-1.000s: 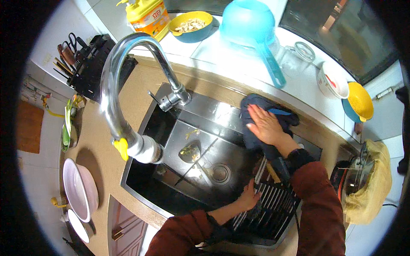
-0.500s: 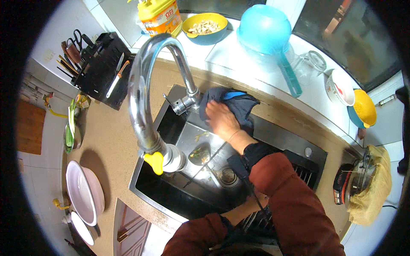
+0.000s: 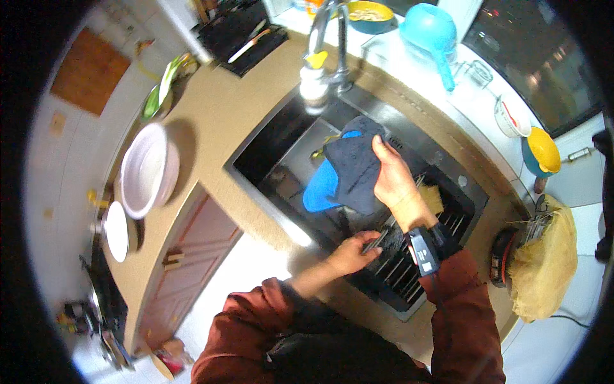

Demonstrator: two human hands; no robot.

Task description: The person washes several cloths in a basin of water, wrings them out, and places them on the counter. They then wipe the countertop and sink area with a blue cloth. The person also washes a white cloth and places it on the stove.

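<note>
My right hand (image 3: 395, 181) grips a dark blue cloth (image 3: 354, 168) with a bright blue underside and holds it up over the steel sink (image 3: 275, 137). My left hand (image 3: 350, 253) rests on the near edge of a black slatted rack (image 3: 409, 262) that sits in the right part of the sink; its fingers curl over the bars. A black band with a small device (image 3: 422, 248) is on my right wrist. The curved steel tap (image 3: 323, 45) with a yellow tag rises at the sink's far rim.
A white bowl (image 3: 148, 169) and a smaller white dish (image 3: 116, 230) lie on the tan counter at left. A black utensil tray (image 3: 240, 29), a blue ladle (image 3: 432, 32), a yellow bowl (image 3: 542, 150) and a tan bag (image 3: 543, 262) stand around the sink. A wooden cabinet door (image 3: 185, 256) is below.
The cloth was pressed against the sink's far rim; now my right hand has lifted it over the basin. The view has swung, showing more counter at left.
</note>
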